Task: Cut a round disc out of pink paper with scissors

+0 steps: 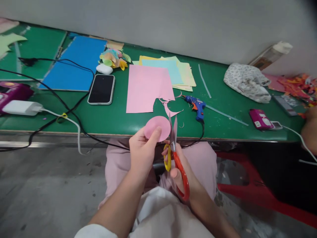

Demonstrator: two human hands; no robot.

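Observation:
A round pink paper disc (155,127) is pinched in my left hand (143,145), the thumb lying on top of it. My right hand (179,165) holds scissors (174,145) with one red and one yellow handle. Their blades are parted and point away from me, just right of the disc. Beyond my hands, a pink sheet (146,87) with a curved cut at its lower right corner lies on the green table (111,122). Thin pink offcuts (170,110) are beside that corner.
A blue glue gun (196,105) lies right of the offcuts. Coloured sheets (184,72) are behind the pink one. A phone (101,89) and black cables (60,99) lie left. At the far right are a patterned cloth (244,81) and another person's arm (310,130).

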